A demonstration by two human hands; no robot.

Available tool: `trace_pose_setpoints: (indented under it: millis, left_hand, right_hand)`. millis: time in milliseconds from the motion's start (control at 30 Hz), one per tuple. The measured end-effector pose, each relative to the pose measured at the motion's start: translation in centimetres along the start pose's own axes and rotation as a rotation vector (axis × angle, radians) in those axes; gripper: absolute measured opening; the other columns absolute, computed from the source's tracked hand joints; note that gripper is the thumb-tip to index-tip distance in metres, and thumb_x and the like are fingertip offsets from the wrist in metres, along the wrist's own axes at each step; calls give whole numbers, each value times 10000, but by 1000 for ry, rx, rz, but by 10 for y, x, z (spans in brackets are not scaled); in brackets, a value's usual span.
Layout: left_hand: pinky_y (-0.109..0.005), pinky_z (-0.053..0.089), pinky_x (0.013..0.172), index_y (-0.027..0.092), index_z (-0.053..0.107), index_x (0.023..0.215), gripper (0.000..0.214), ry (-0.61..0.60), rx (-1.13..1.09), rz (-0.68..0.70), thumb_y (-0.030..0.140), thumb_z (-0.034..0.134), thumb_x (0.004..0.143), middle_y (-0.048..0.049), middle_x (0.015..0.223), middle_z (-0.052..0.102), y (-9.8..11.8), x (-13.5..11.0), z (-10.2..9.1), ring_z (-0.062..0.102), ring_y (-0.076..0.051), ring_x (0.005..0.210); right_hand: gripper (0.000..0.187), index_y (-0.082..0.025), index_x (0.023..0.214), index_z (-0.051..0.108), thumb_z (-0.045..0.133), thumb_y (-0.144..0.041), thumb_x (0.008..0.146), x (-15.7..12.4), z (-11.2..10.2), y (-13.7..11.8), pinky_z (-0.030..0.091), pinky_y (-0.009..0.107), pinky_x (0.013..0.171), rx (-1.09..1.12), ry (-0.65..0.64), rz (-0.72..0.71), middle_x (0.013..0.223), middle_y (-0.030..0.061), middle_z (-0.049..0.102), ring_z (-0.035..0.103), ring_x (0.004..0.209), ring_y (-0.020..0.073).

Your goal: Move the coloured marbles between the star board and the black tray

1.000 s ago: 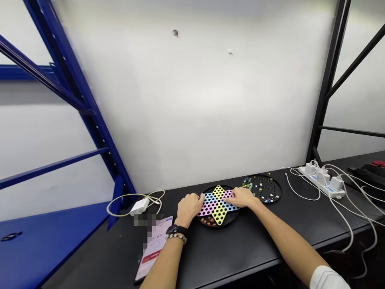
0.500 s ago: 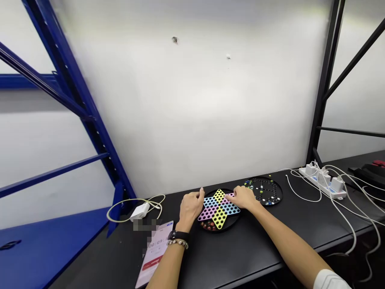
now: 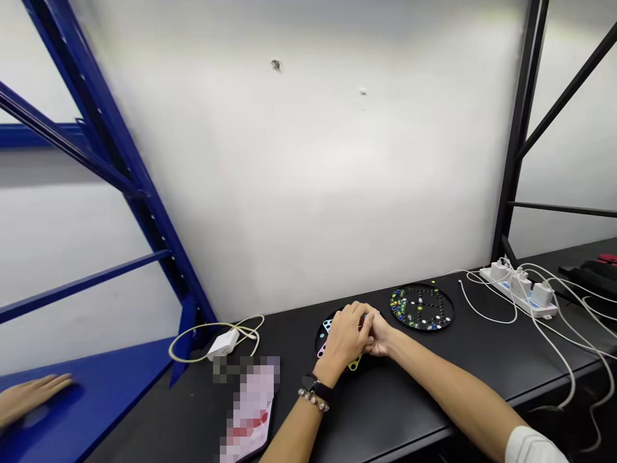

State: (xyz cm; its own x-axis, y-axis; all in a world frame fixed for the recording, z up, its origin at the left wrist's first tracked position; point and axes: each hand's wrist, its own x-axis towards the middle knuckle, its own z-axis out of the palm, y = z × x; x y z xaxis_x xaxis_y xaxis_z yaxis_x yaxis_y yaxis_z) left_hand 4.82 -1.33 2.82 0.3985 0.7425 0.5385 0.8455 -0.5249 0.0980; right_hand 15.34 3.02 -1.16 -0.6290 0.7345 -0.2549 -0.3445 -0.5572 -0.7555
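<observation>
A round black tray [image 3: 320,334] with a colourful star-shaped peg board [image 3: 326,326] lies on the black table, mostly covered by my hands. My left hand [image 3: 346,339], with a watch and bead bracelet on the wrist, lies over the board with its fingers curled. My right hand [image 3: 378,335] sits against it on the board's right side, fingers bent and partly hidden. Whatever the fingers hold is hidden. A second round black tray [image 3: 422,308] with several coloured marbles sits just to the right.
A phone [image 3: 250,415] lies at the table's front left, behind it a white charger [image 3: 223,343] with a coiled cable. A power strip [image 3: 523,288] with plugs and white cables is at the right. Blue shelving [image 3: 91,386] stands left, with another person's hand [image 3: 29,395] on it.
My left hand moved right from the board's left edge onto its middle, meeting my right hand, which drew in slightly. Another person's hand appeared at the far left. The view shifted slightly.
</observation>
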Motion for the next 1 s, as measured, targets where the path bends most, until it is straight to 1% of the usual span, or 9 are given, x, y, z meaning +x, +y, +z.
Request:
trace_pose_setpoints:
  millis: [100, 233, 367, 433, 500, 633, 767, 867, 1000]
  left_hand:
    - [-320, 405, 806, 215, 575, 973, 202, -46, -20, 16, 294, 389, 968, -32, 1021, 609, 0, -3, 1, 537, -197, 929]
    - [-337, 399, 873, 237, 523, 1174, 257, -42, -38, 14, 329, 404, 966, -47, 1185, 561, -1, -6, -4, 522, -205, 1030]
    - [-368, 393, 875, 210, 551, 1166, 328, -132, 95, -100, 402, 385, 957, -86, 1143, 575, -10, -11, -8, 536, -241, 1033]
    - [-407, 390, 885, 192, 583, 1125, 381, -249, 169, -168, 467, 412, 926, -109, 1116, 588, -18, -15, -6, 539, -276, 1046]
    - [-440, 389, 904, 189, 594, 1131, 456, -365, 187, -212, 542, 442, 885, -128, 1140, 591, -25, -19, -5, 536, -304, 1084]
    - [-470, 372, 963, 217, 580, 1223, 530, -445, 155, -226, 578, 455, 857, -138, 1240, 573, -31, -21, -2, 526, -311, 1161]
    - [-491, 341, 1016, 262, 586, 1261, 469, -463, 143, -216, 494, 441, 880, -118, 1272, 581, -26, -19, -4, 542, -297, 1176]
    - [-530, 284, 1065, 258, 616, 1238, 437, -455, 143, -208, 447, 443, 884, -118, 1262, 599, -21, -17, -6, 564, -291, 1157]
    - [-579, 247, 1080, 259, 641, 1214, 419, -457, 150, -204, 419, 456, 873, -116, 1222, 627, -17, -15, -8, 594, -296, 1111]
  right_hand:
    - [464, -205, 587, 350, 365, -540, 907, 1, -5, -9, 149, 135, 284, -17, 96, -29, 376, -89, 294, 176, 291, 44]
    - [421, -204, 627, 417, 382, -503, 920, -6, -17, -26, 223, 180, 359, -469, 367, -241, 456, -71, 364, 204, 349, 56]
    - [409, -186, 594, 491, 476, -446, 909, -23, -50, -46, 347, 237, 547, -966, 765, -405, 577, 11, 495, 479, 545, 126]
    - [364, -185, 641, 567, 483, -417, 908, -32, -71, -53, 372, 265, 644, -1349, 992, -341, 718, 71, 609, 588, 717, 187]
    - [285, -191, 743, 626, 494, -389, 900, -38, -87, -58, 374, 281, 687, -1568, 1090, -225, 841, 102, 662, 625, 814, 221]
    - [273, -195, 806, 648, 501, -408, 891, -41, -96, -62, 377, 296, 705, -1645, 1096, -145, 890, 100, 686, 641, 837, 236]
    - [289, -197, 830, 653, 515, -445, 884, -38, -83, -60, 379, 331, 805, -1691, 1044, -314, 946, 91, 695, 613, 949, 250]
    - [282, -228, 963, 658, 534, -468, 883, -33, -70, -51, 368, 327, 887, -1673, 800, -496, 1088, 55, 682, 576, 1045, 220]
    - [339, -265, 1049, 666, 531, -527, 882, -25, -50, -32, 370, 337, 910, -1705, 429, -528, 1170, 33, 665, 550, 1079, 217]
